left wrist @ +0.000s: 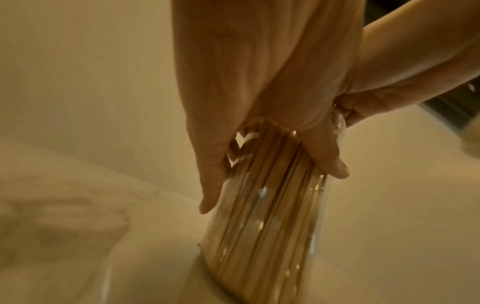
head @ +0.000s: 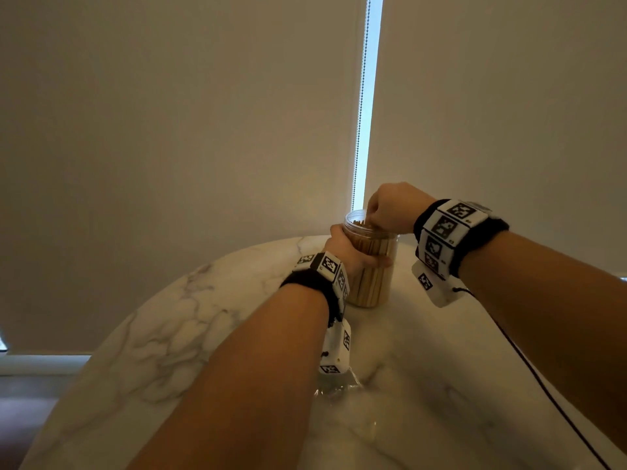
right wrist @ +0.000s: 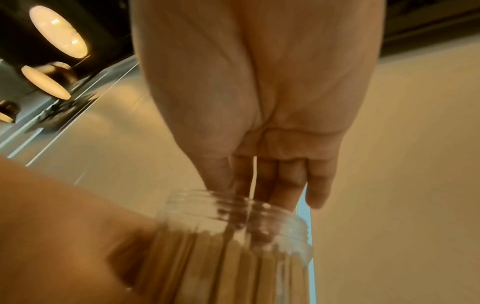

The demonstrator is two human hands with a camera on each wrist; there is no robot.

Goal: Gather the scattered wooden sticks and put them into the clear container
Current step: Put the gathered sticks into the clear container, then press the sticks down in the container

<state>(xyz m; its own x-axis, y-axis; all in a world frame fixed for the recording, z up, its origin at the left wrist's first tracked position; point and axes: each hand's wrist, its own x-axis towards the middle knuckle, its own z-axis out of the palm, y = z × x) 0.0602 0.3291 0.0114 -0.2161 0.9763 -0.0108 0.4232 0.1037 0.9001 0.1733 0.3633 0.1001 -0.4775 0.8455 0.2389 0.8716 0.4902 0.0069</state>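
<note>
Head view shows one tall clear plastic container [head: 372, 266] standing on the round white marble table [head: 163, 327], packed with many thin wooden sticks [head: 368, 283], too many to count. One left hand [head: 353, 252] is wrapped around its side and steadies it. One right hand [head: 390, 208] has fingertips lowered into the open mouth; whether they pinch a stick I cannot tell. I judge this the inserting step; next the fingers should release and lift out. No loose sticks are visible
</note>
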